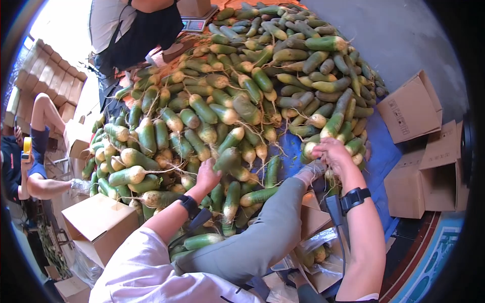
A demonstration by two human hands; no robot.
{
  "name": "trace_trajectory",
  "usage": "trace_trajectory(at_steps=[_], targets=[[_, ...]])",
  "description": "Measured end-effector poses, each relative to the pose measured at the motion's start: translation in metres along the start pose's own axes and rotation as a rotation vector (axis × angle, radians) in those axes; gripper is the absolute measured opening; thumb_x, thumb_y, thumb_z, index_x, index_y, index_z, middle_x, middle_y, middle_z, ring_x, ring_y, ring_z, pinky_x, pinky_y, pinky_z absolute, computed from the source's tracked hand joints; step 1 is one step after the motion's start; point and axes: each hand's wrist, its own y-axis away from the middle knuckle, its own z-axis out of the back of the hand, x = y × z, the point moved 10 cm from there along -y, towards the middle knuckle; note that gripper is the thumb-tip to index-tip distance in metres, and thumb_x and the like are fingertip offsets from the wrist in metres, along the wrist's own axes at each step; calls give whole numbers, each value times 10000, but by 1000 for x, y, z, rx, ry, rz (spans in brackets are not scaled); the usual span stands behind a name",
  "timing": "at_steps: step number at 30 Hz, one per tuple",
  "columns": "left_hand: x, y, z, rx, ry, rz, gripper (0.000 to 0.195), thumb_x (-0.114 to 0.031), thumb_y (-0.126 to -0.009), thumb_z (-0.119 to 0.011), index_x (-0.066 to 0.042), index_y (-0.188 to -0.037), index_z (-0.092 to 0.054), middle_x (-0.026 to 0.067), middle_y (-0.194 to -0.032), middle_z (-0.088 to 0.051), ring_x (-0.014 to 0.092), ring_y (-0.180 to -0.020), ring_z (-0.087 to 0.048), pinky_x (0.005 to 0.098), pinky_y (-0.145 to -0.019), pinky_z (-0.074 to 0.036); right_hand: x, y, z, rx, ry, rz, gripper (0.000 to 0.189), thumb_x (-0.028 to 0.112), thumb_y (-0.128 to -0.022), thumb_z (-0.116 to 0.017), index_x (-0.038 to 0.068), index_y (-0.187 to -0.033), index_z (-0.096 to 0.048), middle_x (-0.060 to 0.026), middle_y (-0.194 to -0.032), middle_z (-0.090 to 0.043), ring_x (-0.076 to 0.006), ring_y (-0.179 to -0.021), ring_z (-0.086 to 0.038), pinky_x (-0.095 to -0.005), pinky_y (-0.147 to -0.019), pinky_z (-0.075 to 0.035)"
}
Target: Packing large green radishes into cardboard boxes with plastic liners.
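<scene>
Green radishes with pale root ends lie in a large heap before me. My left hand [208,177] is at the near side of the heap, its fingers against the lower end of a green radish [228,159] that sticks up at a tilt. Further right, my right hand [335,154] has its fingers bent and drawn together at the pale end of a long green radish [334,123]. Whether these fingers hold its root is hidden. Below this hand, an open carton [316,219] stands beside my leg, with radishes in a clear plastic bag [322,242].
Cardboard boxes [411,181] stand at the right by a blue tarp [382,151]. Another carton [100,217] is at my left. A person [140,34] stands at the far side near a digital scale [195,25]; a second person [38,159] sits at the left.
</scene>
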Motion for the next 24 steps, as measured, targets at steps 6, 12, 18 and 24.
trace_trajectory(at_steps=[6,12,18,24], targets=[[-13,-10,-9,40,-109,44,631,-197,-670,-711,-33,-1203,-415,182,-1139,-487,353,-1068,-463,410,-910,-396,57,49,11,-17,-148,153,290,124,-885,-459,8,-1151,-453,-97,-983,-606,-137,-779,-610,-208,-563,-420],[-45,-32,-15,27,-320,-90,708,-233,-635,-735,-74,-1236,-395,147,-1098,-497,328,-1045,-472,423,-851,-413,65,135,19,-28,-26,243,258,124,-889,-459,-9,-1104,-509,-87,-966,-597,-126,-772,-591,-197,-588,-413],[-67,-35,12,-168,-412,-192,618,-77,-644,-619,-75,-1230,-424,151,-1029,-502,305,-1034,-464,414,-883,-370,33,193,68,-159,26,260,252,113,-882,-472,-30,-1086,-515,-98,-946,-588,-127,-734,-585,-202,-578,-402],[-133,-17,-98,269,-726,-923,99,-166,-703,-543,-152,-761,-622,37,-844,-504,201,-937,-464,349,-825,-352,17,234,94,-345,-29,261,237,81,-850,-474,-37,-1049,-523,-104,-855,-587,-139,-655,-580,-214,-549,-397]])
